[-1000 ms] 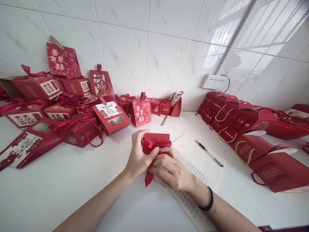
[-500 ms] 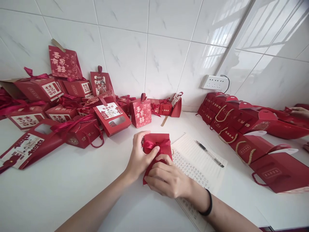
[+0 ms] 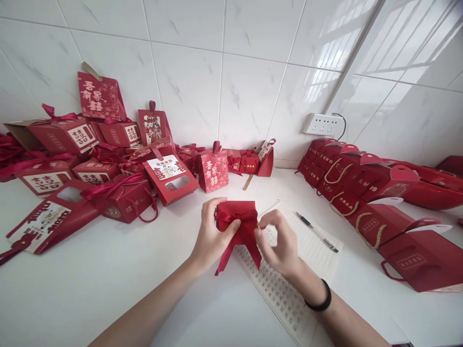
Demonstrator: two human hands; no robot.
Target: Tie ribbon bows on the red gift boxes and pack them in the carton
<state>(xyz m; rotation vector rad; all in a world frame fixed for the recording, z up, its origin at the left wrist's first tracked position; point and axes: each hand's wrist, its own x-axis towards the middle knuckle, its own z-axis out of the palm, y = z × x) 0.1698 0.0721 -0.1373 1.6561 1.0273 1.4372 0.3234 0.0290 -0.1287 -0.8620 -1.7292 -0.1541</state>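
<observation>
A small red gift box (image 3: 238,206) is held up over the white table, a satin ribbon (image 3: 249,236) tied in a bow on its front with two tails hanging down. My left hand (image 3: 216,236) is closed around the box's left side, its thumb pressing on the knot of the bow. At the box's right edge my right hand (image 3: 280,241) makes a pinch, thumb and forefinger at the ribbon's right loop. The fingertips partly hide what they grip. A black band circles my right wrist.
Handwritten lined paper (image 3: 278,284) lies beneath my hands, with a pen (image 3: 316,232) on it. Red gift boxes (image 3: 123,197) pile up at the left. A row of red handled boxes (image 3: 372,221) runs along the right. A white power strip (image 3: 323,124) is against the tiled wall.
My right hand has moved from the box's lower front to its right edge, uncovering the ribbon tails. My left hand keeps its hold. A co-worker's hand at the far right has left view.
</observation>
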